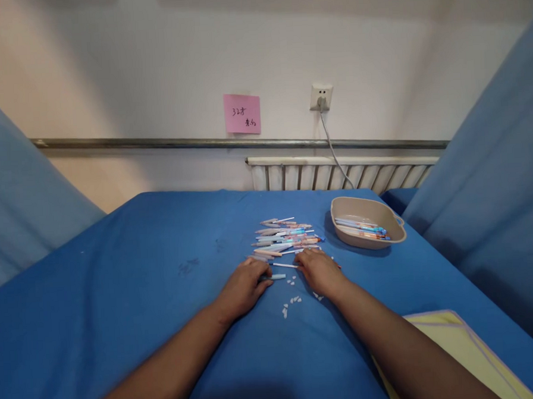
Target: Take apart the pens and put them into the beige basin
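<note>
My left hand (245, 286) is closed around a light-blue pen barrel (278, 277), whose end sticks out to the right past the thumb. Between my hands lies a thin white pen refill (284, 265) with a dark tip at its left. Its right end meets the curled fingers of my right hand (320, 270), which look pinched on it. Just beyond both hands is a pile of pen parts (286, 240), with pale barrels, clear and orange pieces and refills lying roughly side by side. Several small white pieces (294, 299) are scattered on the blue cloth nearer me.
A beige plastic basket (360, 205) holding several pens stands at the right on the blue-covered table (132, 278). A yellow cloth (452, 338) lies under my right forearm. Blue curtains (490, 122) hang at both sides. Behind are a radiator (305, 176) and a plugged-in cable (330, 139).
</note>
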`<move>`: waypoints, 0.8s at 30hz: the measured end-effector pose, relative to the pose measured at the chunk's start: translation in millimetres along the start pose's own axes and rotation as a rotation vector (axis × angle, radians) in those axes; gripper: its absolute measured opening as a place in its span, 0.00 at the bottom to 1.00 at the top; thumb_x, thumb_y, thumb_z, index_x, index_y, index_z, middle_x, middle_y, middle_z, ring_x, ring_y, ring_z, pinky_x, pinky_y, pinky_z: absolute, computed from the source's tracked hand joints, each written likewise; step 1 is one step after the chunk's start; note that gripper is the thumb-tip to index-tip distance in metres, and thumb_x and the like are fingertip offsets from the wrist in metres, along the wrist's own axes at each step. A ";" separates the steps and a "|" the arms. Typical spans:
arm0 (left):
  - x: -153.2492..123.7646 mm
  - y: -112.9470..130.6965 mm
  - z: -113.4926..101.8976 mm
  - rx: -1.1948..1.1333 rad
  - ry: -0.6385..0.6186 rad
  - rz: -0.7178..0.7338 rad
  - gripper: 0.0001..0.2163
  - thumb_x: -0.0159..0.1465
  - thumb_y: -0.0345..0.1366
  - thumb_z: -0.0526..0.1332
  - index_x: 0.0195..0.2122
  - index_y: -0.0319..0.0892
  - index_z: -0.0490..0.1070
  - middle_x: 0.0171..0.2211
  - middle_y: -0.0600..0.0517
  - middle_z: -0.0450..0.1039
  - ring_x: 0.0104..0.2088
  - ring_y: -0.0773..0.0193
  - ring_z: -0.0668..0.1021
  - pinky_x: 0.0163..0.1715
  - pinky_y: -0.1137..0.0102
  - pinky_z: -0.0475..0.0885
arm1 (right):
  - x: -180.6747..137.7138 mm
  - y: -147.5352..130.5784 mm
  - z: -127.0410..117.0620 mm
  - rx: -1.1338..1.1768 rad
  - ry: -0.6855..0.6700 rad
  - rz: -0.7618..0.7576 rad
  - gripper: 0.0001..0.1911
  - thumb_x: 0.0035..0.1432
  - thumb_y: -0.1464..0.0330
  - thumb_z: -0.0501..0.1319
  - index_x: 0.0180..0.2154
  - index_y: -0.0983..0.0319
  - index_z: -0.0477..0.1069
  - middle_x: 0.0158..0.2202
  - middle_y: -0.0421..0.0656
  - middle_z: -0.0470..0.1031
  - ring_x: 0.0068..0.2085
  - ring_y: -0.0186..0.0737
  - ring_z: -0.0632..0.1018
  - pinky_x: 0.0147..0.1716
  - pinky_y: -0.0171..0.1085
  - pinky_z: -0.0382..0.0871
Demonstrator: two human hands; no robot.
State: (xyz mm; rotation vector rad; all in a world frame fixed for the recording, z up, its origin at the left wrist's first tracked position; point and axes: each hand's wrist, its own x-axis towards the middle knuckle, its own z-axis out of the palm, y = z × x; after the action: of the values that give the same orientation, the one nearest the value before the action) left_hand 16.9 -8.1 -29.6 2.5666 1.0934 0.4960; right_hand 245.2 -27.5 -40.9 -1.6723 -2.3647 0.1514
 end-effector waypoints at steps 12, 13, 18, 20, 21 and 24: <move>-5.3 1.7 -0.9 -0.207 0.163 -0.087 0.11 0.67 0.37 0.50 0.44 0.45 0.69 0.44 0.50 0.71 0.46 0.61 0.72 0.49 0.65 0.65 | -13.0 3.0 -1.1 0.178 0.071 -0.017 0.08 0.61 0.73 0.51 0.39 0.61 0.68 0.38 0.48 0.73 0.40 0.44 0.73 0.38 0.38 0.62; -4.7 0.9 -1.3 -0.237 0.171 -0.100 0.11 0.67 0.37 0.50 0.44 0.44 0.69 0.44 0.50 0.71 0.46 0.61 0.72 0.50 0.65 0.65 | -13.6 5.9 0.5 0.250 0.101 -0.012 0.08 0.61 0.72 0.51 0.39 0.61 0.67 0.38 0.47 0.72 0.40 0.43 0.73 0.38 0.37 0.63; -1.5 -12.5 2.7 -0.388 0.190 -0.232 0.12 0.64 0.43 0.53 0.42 0.43 0.70 0.40 0.52 0.75 0.41 0.60 0.75 0.45 0.67 0.68 | -14.4 15.4 8.5 0.460 0.251 0.016 0.07 0.62 0.70 0.50 0.36 0.60 0.66 0.36 0.44 0.72 0.38 0.40 0.73 0.38 0.37 0.64; 0.1 -18.9 6.3 -0.451 0.233 -0.283 0.13 0.63 0.44 0.54 0.41 0.42 0.70 0.38 0.51 0.75 0.39 0.61 0.76 0.42 0.67 0.69 | -13.9 16.9 10.8 0.484 0.266 0.028 0.06 0.61 0.70 0.51 0.35 0.60 0.66 0.35 0.43 0.72 0.37 0.39 0.73 0.38 0.36 0.64; 1.1 -21.4 8.0 -0.487 0.254 -0.308 0.13 0.62 0.44 0.55 0.41 0.41 0.70 0.37 0.51 0.75 0.37 0.61 0.76 0.41 0.67 0.69 | -13.7 17.5 11.7 0.491 0.265 0.032 0.06 0.61 0.70 0.51 0.35 0.60 0.66 0.34 0.43 0.72 0.37 0.39 0.73 0.37 0.36 0.64; 3.7 -24.6 9.3 -0.598 0.297 -0.381 0.13 0.61 0.43 0.55 0.40 0.39 0.67 0.34 0.50 0.75 0.32 0.63 0.75 0.35 0.69 0.70 | -13.0 19.2 14.2 0.495 0.254 0.060 0.06 0.60 0.69 0.51 0.34 0.60 0.67 0.34 0.43 0.73 0.36 0.39 0.73 0.36 0.36 0.63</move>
State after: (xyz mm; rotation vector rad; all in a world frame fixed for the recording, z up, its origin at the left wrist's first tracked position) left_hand 7.8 9.6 -47.2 1.7595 1.2556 0.9512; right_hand 263.2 -32.5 -60.6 -1.4234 -1.8944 0.4633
